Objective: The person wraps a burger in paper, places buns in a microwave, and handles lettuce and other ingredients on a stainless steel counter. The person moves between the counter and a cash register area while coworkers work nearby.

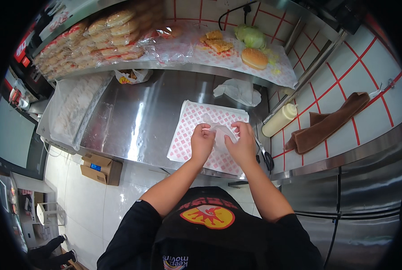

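Over a stack of printed wrapping paper (184, 135), I hold a thin translucent plastic glove (220, 130) between my hands. My left hand (202, 141) pinches its left side with curled fingers. On the other side, the film runs between the thumb and fingers of my right hand (242, 143). Part of the film is hard to make out against the paper. Scissors with black handles (267, 160) lie just right of my right hand. Behind the paper rests a crumpled white plastic bag (239, 92).
The raised shelf holds bagged buns (109, 37), fried breaded pieces (217, 42), lettuce (250, 36) and a bun (255, 58). At right are a squeeze bottle (280, 119) and a hanging brown towel (325, 123). A covered tray (76, 108) stands left; a cardboard box (103, 168) sits below.
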Demonstrator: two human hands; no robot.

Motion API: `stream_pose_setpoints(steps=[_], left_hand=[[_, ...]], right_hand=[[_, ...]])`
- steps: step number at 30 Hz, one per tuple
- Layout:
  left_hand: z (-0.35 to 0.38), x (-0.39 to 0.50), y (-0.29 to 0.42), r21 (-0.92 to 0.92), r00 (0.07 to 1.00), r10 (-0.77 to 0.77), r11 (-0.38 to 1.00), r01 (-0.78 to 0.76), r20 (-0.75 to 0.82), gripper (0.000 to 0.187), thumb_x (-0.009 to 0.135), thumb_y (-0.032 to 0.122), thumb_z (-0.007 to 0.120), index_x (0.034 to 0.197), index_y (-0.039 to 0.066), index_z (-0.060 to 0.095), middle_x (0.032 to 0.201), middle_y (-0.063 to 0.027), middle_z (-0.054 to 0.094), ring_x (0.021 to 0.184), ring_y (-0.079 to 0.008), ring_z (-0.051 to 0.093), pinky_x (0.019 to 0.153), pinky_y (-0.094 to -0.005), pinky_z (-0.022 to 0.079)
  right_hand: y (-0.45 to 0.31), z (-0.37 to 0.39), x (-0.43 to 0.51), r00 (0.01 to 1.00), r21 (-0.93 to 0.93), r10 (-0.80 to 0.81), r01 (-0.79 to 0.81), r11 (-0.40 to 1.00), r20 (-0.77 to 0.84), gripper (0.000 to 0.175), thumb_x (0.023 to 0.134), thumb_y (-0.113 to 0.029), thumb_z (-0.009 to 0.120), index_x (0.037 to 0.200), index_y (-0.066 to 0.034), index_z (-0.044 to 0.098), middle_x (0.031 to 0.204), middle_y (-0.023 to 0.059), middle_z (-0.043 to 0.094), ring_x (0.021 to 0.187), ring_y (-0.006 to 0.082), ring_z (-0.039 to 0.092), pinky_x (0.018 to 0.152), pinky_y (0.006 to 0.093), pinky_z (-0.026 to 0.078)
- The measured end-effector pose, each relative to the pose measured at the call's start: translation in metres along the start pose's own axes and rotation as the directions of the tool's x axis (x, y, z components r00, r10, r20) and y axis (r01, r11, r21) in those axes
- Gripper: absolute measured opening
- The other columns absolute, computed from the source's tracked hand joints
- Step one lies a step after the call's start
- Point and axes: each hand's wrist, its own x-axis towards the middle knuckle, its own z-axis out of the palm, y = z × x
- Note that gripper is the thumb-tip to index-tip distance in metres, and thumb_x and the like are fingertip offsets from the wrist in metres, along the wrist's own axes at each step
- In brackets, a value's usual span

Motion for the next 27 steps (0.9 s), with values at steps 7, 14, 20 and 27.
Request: stream_pose_setpoints(steps=[7, 14, 20, 27], left_hand=[[-0.002, -0.006, 0.010, 0.223, 0.856, 0.507, 0.827, -0.516, 0.102, 0.013, 0.081, 0.001, 0.049, 0.091, 0.003, 0.057, 0.087, -0.0126, 0.060, 0.083, -0.0211, 0.058, 0.070, -0.0325, 0.045], [-0.014, -0.053, 0.042, 0.391, 0.840, 0.454, 0.745, -0.541, 0.297, 0.012, 0.075, 0.014, 0.053, 0.081, 0.007, 0.060, 0.080, -0.0139, 0.059, 0.081, -0.0329, 0.056, 0.071, -0.0398, 0.045], [-0.053, -0.081, 0.042, 0.404, 0.726, 0.635, 0.610, -0.682, 0.266, 0.009, 0.070, 0.011, 0.058, 0.076, 0.004, 0.057, 0.076, -0.0139, 0.058, 0.075, -0.0347, 0.056, 0.066, -0.0410, 0.045], [-0.078, -0.115, 0.046, 0.431, 0.730, 0.646, 0.607, -0.668, 0.223, 0.009, 0.073, 0.012, 0.057, 0.076, 0.003, 0.055, 0.075, -0.0155, 0.057, 0.074, -0.0354, 0.056, 0.064, -0.0417, 0.045]], right_hand=[[0.000, 0.001, -0.019, 0.933, 0.126, -0.083, 0.041, 0.991, 0.350, 0.037, 0.082, -0.001, 0.046, 0.120, -0.0016, 0.049, 0.111, 0.0191, 0.057, 0.102, 0.0289, 0.057, 0.087, 0.0308, 0.044], [0.020, 0.032, -0.008, 0.694, 0.678, -0.084, -0.718, -0.159, 0.715, 0.048, 0.092, -0.021, 0.039, 0.138, -0.0083, 0.030, 0.143, 0.0124, 0.029, 0.131, 0.0292, 0.027, 0.106, 0.0417, 0.025], [-0.029, 0.086, -0.003, 0.608, 0.602, -0.024, -0.790, -0.117, 0.793, 0.081, 0.078, -0.075, 0.029, 0.143, -0.0279, 0.018, 0.150, 0.0051, 0.014, 0.137, 0.0327, 0.006, 0.106, 0.0545, -0.001], [-0.115, 0.101, -0.008, 0.513, 0.521, -0.112, -0.851, 0.058, 0.851, 0.082, 0.076, -0.077, 0.033, 0.143, -0.0354, 0.009, 0.151, 0.0021, 0.002, 0.137, 0.0358, 0.000, 0.101, 0.0606, -0.003]])
